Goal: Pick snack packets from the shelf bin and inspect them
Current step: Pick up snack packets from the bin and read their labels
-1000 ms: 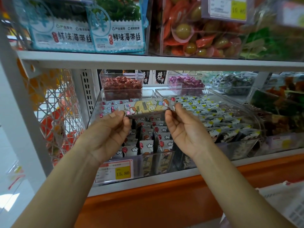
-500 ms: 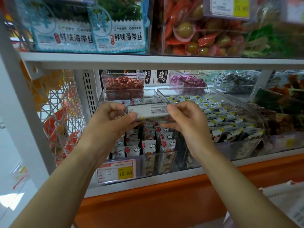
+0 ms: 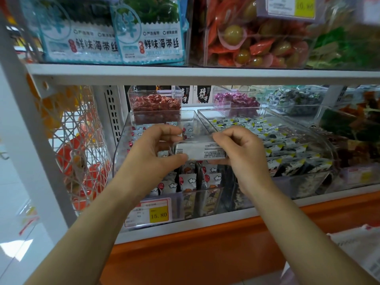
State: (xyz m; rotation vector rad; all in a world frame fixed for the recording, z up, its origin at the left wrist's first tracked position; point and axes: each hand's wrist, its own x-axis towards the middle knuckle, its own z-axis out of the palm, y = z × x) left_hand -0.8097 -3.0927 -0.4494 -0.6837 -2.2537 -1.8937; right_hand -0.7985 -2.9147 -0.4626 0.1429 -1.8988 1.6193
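I hold one small snack packet (image 3: pixel 200 150) flat in front of me, its white back with fine print and a barcode facing up. My left hand (image 3: pixel 153 150) pinches its left end between thumb and fingers. My right hand (image 3: pixel 240 150) grips its right end. The packet hovers over a clear plastic shelf bin (image 3: pixel 123 140) filled with several like packets (image 3: pixel 189 182) printed with clouds and red dots.
A second clear bin (image 3: pixel 320 140) of black-and-yellow packets sits to the right. Smaller tubs of red (image 3: pixel 156 105) and purple (image 3: pixel 236 100) sweets stand behind. A yellow 15.80 price tag (image 3: pixel 158 214) is on the bin front. The upper shelf (image 3: pixel 185 74) hangs close overhead; a wire basket (image 3: pixel 78 151) is left.
The packet was turned over between both hands: its colourful front faced me a second ago, now the white printed back does. My hands moved slightly lower and closer together.
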